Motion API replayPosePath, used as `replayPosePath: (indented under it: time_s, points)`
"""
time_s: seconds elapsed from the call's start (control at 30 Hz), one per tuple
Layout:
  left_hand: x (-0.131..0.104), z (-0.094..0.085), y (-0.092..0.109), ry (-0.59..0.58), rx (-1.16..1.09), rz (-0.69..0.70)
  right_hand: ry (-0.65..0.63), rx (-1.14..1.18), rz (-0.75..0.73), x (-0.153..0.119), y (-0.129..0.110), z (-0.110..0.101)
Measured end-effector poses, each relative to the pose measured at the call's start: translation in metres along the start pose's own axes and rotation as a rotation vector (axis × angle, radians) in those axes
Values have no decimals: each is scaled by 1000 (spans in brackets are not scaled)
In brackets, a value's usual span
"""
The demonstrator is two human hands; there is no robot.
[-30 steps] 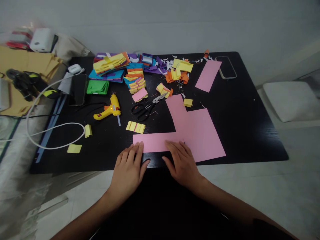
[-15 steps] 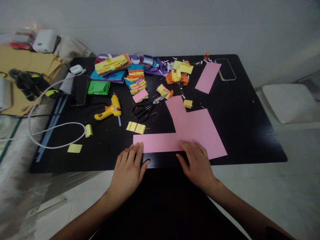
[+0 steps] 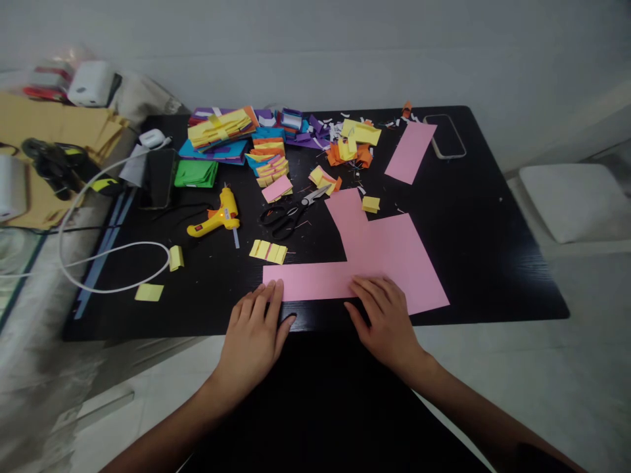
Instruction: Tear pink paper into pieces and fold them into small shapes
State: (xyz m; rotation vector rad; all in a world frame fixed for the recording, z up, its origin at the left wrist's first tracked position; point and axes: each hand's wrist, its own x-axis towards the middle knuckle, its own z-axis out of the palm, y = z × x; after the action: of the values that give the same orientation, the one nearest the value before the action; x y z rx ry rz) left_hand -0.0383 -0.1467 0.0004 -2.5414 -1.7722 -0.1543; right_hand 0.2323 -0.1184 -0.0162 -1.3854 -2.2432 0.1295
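Observation:
A strip of pink paper [image 3: 315,281] lies lengthwise near the front edge of the black table [image 3: 493,276]. Flat on its left end rest the fingertips of my left hand [image 3: 254,328], thumb spread aside. My right hand [image 3: 382,318] lies with stretched fingers over the strip's right end, which it partly hides. Under and beyond that hand is a larger pink sheet [image 3: 409,253]. Another pink piece [image 3: 348,217] slants up from the strip. Black-handled scissors [image 3: 293,211] lie behind the strip, blades partly open, and a folded yellow paper piece [image 3: 267,251] sits just behind its left end.
A yellow glue gun [image 3: 219,213] lies left of the scissors. Folded coloured papers [image 3: 221,128] and scraps line the back. Phones [image 3: 446,138] lie at the back right and left. A white cable [image 3: 118,246] loops over the left side. One more pink strip [image 3: 410,152] is at the back.
My right hand has slid slightly left along the pink strip. My left hand stays in place, and the papers and tools have not visibly moved.

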Motion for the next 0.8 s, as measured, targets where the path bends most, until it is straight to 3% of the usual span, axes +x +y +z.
replayPosePath:
  time_s: [0.2, 0.53, 0.8]
  points:
    - [1, -1, 0, -13, -13, 1, 4, 23, -16, 4, -9, 2]
    - [-1, -1, -2, -29, -33, 8, -189, 222, -159, 33, -69, 28]
    - [0, -1, -2, -22, -24, 2, -182, 263, -139, 36, -65, 28]
